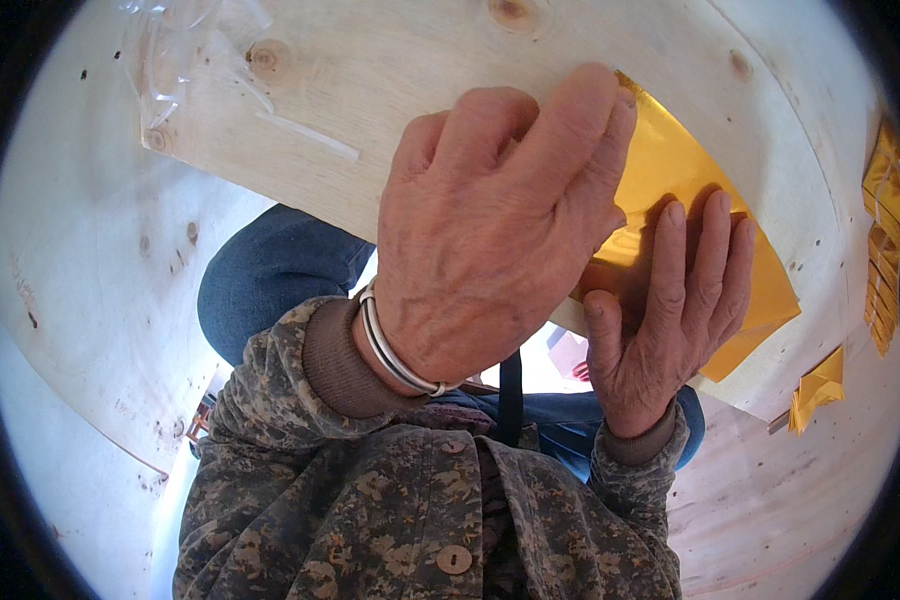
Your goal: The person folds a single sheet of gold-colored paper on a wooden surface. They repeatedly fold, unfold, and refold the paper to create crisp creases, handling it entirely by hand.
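Observation:
A sheet of shiny gold foil paper (755, 235) lies on the pale wooden board in front of me, its near edge close to the board's edge. My left hand (500, 220), with a silver bangle at the wrist, is closed at the sheet's far left corner, fingers curled and fingertips against the paper. The back of this hand hides part of the sheet. My right hand (670, 300) rests on the near part of the gold paper with its fingers stretched out and the thumb apart. A dark shadow falls on the foil between the two hands.
Clear plastic strips (310, 135) lie on the board (320, 70) at the far left. Folded gold paper pieces (885, 235) sit at the far right, and a smaller gold piece (818, 390) is nearer. My knees in jeans (270, 270) are beneath the board's edge.

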A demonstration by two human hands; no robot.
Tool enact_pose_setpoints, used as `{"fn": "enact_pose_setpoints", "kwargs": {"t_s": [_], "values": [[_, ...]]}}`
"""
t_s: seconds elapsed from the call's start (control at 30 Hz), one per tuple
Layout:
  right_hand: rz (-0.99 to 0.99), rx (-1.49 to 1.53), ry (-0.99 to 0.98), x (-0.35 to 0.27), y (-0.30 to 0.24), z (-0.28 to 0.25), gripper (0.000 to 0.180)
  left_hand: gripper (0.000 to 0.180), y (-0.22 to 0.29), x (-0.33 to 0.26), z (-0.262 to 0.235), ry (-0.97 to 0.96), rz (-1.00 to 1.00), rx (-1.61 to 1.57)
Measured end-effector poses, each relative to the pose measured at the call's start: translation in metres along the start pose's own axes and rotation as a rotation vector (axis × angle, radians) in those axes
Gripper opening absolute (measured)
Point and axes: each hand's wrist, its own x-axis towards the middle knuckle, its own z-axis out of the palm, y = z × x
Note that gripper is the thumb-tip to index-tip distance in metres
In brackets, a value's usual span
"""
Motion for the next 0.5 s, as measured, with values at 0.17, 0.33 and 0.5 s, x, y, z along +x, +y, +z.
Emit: {"fn": "enact_pose_setpoints", "kwargs": {"t_s": [0.17,0.33,0.5], "values": [[0.003,-0.001,-0.023,-0.0003,-0.0002,-0.0026,0.067,0.048,-0.0028,0.0008,0.0065,0.074,0.052,-0.011],[0.004,0.002,-0.027,0.0002,-0.0006,-0.0033,0.067,0.048,-0.0039,0.0011,0.0084,0.087,0.069,0.004],[0.009,0.012,-0.03,0.0016,-0.0017,-0.0033,0.066,0.045,-0.0022,0.0036,0.007,0.082,0.091,0.036]]}}
